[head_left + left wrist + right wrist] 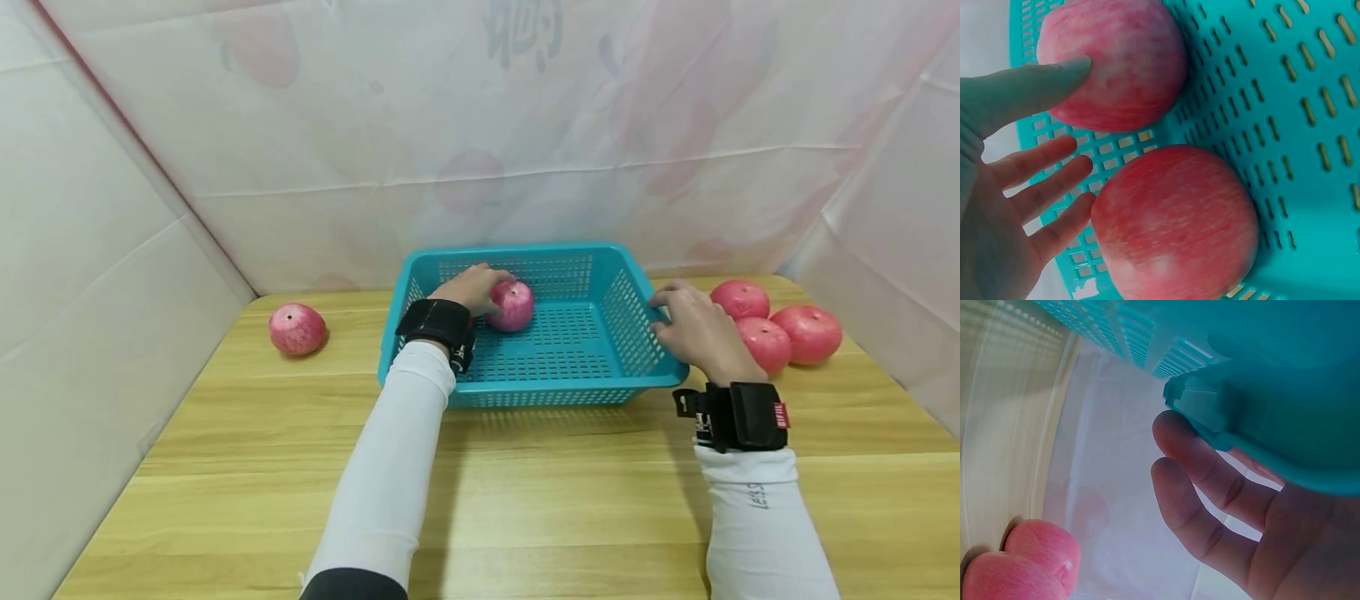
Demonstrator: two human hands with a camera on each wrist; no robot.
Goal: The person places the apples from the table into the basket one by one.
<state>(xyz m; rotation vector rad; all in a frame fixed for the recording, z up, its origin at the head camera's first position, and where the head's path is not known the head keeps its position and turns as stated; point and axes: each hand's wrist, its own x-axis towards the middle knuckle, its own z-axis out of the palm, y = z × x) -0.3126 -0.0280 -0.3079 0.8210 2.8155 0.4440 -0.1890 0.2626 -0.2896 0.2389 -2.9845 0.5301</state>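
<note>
Arguably, the mottled pink round apple [513,306] inside the turquoise plastic basket [540,397] might have rolled against the redder round apple [1175,222] beside it, since the left hand [468,289] showed only a straight thumb resting on it, three other fingers spread wide and loose. The right hand [697,329] pinched the basket's right rim; a hard tug there, I judged, could have tipped or slid it into the three smooth pinkish-red apples [806,333] clustered just right of that hand. A speckled pink apple [297,329] sat alone at the left, liable to roll if knocked. The smooth yellowish wood-grain tabletop [562,500] offered little to stop it. Pale printed sheeting [337,142], creased and blotched with faded pink, closed off the back and both sides.
</note>
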